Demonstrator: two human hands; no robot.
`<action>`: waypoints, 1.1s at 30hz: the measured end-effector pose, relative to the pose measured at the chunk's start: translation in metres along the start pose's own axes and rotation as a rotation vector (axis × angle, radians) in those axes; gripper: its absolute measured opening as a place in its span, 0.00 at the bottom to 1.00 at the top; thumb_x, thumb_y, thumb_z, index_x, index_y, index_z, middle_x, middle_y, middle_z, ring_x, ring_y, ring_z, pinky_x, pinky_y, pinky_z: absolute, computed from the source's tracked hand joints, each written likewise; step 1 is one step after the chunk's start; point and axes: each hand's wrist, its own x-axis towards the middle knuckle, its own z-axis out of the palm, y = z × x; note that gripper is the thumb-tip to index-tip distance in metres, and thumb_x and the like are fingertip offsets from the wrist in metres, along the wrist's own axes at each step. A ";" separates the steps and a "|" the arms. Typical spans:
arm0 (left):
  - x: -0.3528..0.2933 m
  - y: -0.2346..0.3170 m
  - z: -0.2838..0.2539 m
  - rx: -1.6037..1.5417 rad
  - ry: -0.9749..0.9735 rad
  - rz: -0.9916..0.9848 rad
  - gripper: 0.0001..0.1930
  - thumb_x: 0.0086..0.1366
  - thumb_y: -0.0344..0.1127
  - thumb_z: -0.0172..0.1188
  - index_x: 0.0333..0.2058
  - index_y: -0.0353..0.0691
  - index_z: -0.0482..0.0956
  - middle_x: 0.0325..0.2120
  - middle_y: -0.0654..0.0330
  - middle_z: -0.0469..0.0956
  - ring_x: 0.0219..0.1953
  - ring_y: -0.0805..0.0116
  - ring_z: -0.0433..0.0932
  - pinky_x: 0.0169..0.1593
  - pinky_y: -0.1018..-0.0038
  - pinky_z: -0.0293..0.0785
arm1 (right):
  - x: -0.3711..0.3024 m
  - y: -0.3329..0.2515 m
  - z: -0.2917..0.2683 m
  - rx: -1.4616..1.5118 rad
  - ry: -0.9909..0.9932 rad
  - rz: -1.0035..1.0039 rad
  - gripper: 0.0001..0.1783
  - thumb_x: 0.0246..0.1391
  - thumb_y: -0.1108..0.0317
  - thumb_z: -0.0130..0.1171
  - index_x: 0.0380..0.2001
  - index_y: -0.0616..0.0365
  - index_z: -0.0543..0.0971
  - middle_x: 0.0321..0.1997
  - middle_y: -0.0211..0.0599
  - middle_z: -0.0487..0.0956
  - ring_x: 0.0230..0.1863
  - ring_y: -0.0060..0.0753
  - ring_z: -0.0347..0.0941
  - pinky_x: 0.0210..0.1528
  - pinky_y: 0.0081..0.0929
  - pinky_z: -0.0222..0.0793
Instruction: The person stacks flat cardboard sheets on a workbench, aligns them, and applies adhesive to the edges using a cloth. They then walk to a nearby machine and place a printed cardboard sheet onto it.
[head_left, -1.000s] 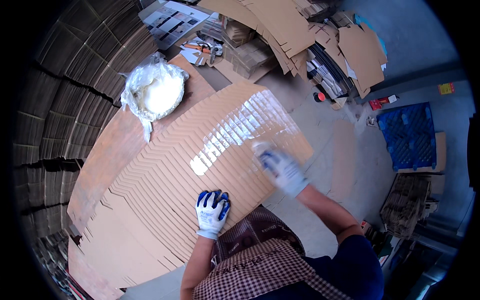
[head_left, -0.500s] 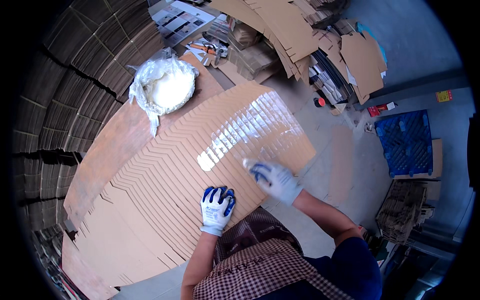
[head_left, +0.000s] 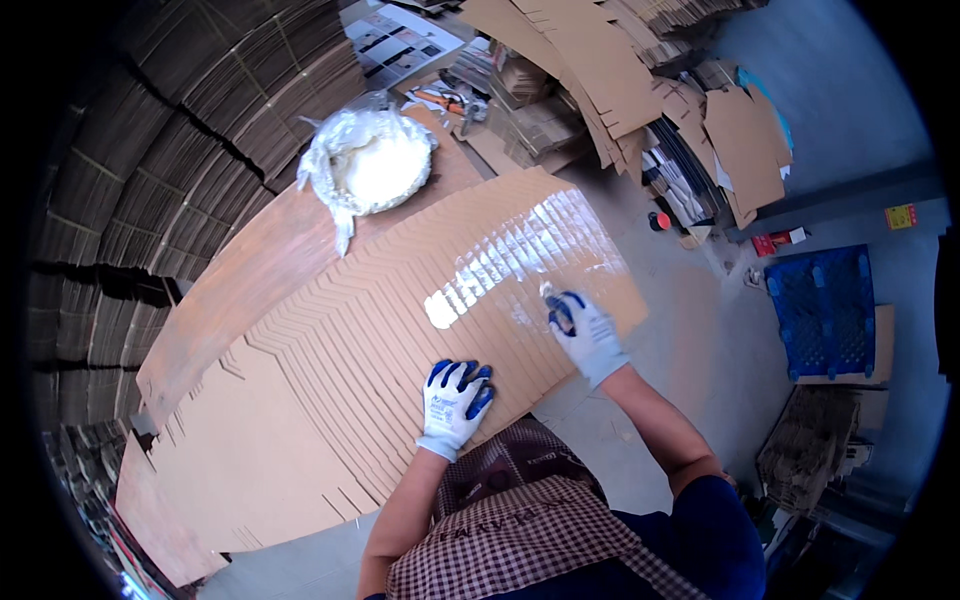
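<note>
Many cardboard sheets (head_left: 330,390) lie fanned across the board in overlapping steps, their edges forming narrow strips. A wet, shiny white band (head_left: 510,245), glue-like, crosses the strips at the right. My left hand (head_left: 455,405), in a white glove with blue fingers, presses on the near part of the sheets, fingers a little apart. My right hand (head_left: 588,335), gloved alike, is at the near right side of the wet band. Its fingers curl round a small tool whose pale tip (head_left: 546,289) touches the cardboard; the rest of it is hidden.
A plastic-wrapped basin (head_left: 375,170) of white paste stands on the wooden board (head_left: 260,250) beyond the sheets. Tied cardboard stacks (head_left: 150,150) rise at the left. More cardboard pieces (head_left: 590,70) lie at the back. A blue plastic pallet (head_left: 822,315) leans at the right.
My right hand has moved right and slightly away from me along the sheets, now less blurred. My left hand stays pressed on the cardboard. The whole view has shifted a little.
</note>
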 end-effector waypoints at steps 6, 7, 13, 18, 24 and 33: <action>-0.033 -0.028 -0.102 0.153 0.316 -0.234 0.20 0.54 0.35 0.67 0.48 0.43 0.80 0.54 0.50 0.73 0.59 0.43 0.66 0.64 0.48 0.60 | -0.009 -0.089 0.014 0.010 0.022 -0.471 0.26 0.52 0.64 0.61 0.57 0.50 0.74 0.55 0.41 0.75 0.52 0.45 0.74 0.56 0.41 0.70; -0.049 -0.050 -0.115 0.280 0.399 -0.284 0.21 0.56 0.34 0.65 0.50 0.43 0.79 0.54 0.50 0.74 0.59 0.44 0.66 0.63 0.49 0.60 | -0.014 -0.104 0.029 0.001 0.000 -0.545 0.27 0.51 0.63 0.61 0.57 0.49 0.74 0.56 0.41 0.74 0.53 0.44 0.73 0.56 0.41 0.69; -0.141 -0.144 -0.148 0.591 0.470 -0.589 0.21 0.65 0.39 0.59 0.57 0.47 0.79 0.55 0.53 0.75 0.58 0.50 0.68 0.63 0.54 0.61 | 0.015 -0.114 0.062 -0.257 -0.040 -0.405 0.24 0.53 0.62 0.62 0.55 0.49 0.75 0.54 0.41 0.75 0.47 0.44 0.76 0.48 0.40 0.74; -0.145 -0.149 -0.139 0.547 0.493 -0.626 0.21 0.64 0.40 0.59 0.56 0.48 0.80 0.55 0.53 0.75 0.59 0.50 0.67 0.64 0.54 0.60 | 0.038 -0.092 0.050 0.215 0.097 -0.122 0.21 0.53 0.64 0.64 0.51 0.52 0.76 0.45 0.43 0.78 0.41 0.46 0.78 0.41 0.39 0.76; -0.126 -0.141 -0.142 0.552 0.530 -0.598 0.19 0.59 0.33 0.62 0.50 0.45 0.84 0.51 0.53 0.76 0.54 0.51 0.69 0.59 0.55 0.63 | 0.051 -0.165 0.098 0.665 0.147 -0.206 0.18 0.49 0.66 0.69 0.44 0.57 0.79 0.38 0.40 0.79 0.37 0.43 0.76 0.46 0.31 0.75; -0.141 -0.150 -0.141 0.514 0.495 -0.661 0.20 0.60 0.32 0.63 0.52 0.44 0.82 0.55 0.53 0.75 0.58 0.48 0.67 0.63 0.54 0.60 | 0.089 -0.121 0.054 0.680 0.321 0.113 0.17 0.45 0.68 0.73 0.40 0.59 0.81 0.42 0.41 0.81 0.44 0.41 0.79 0.50 0.33 0.74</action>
